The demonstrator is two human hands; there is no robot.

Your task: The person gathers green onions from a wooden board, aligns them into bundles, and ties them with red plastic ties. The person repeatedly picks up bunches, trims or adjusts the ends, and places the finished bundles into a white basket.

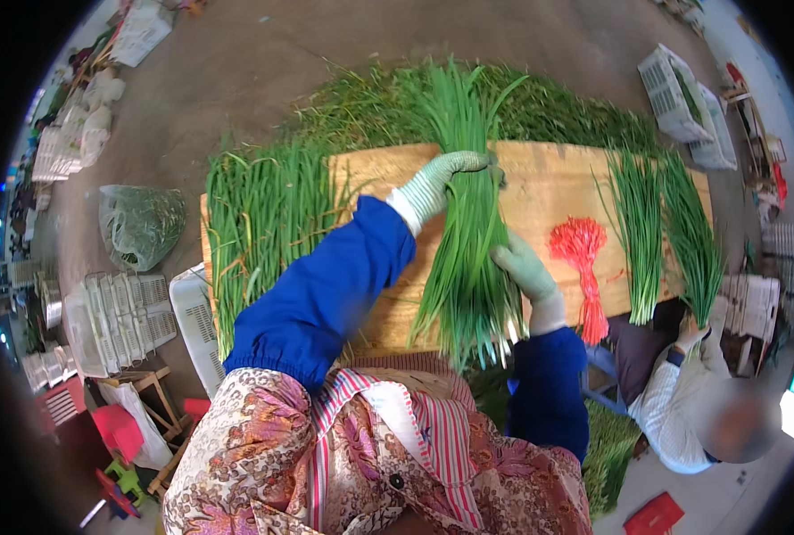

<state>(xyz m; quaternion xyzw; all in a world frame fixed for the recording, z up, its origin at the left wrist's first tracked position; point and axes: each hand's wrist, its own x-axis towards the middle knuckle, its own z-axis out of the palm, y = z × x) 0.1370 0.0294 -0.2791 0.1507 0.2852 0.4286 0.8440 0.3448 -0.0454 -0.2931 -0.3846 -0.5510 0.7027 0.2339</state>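
Observation:
A large bunch of long green leaves, seemingly garlic chives [467,247], lies in both my hands over a wooden board [544,180]. My left hand [440,180], in a pale striped glove, is closed around its upper part. My right hand [527,267], gloved too, presses against the lower right side of the bunch; its fingers are partly hidden by the leaves. Right of it lies a bundle of red plastic ties [584,267]. A wide pile of leaves [270,221] covers the board's left end. A slimmer bunch [640,234] lies towards the right end.
A co-worker [685,401] sits at the right, a hand at the base of another bunch [691,234]. Loose greens [363,100] are heaped beyond the board's far edge. A white plastic crate [196,321] stands at the left, near a clear bag of greens [141,227].

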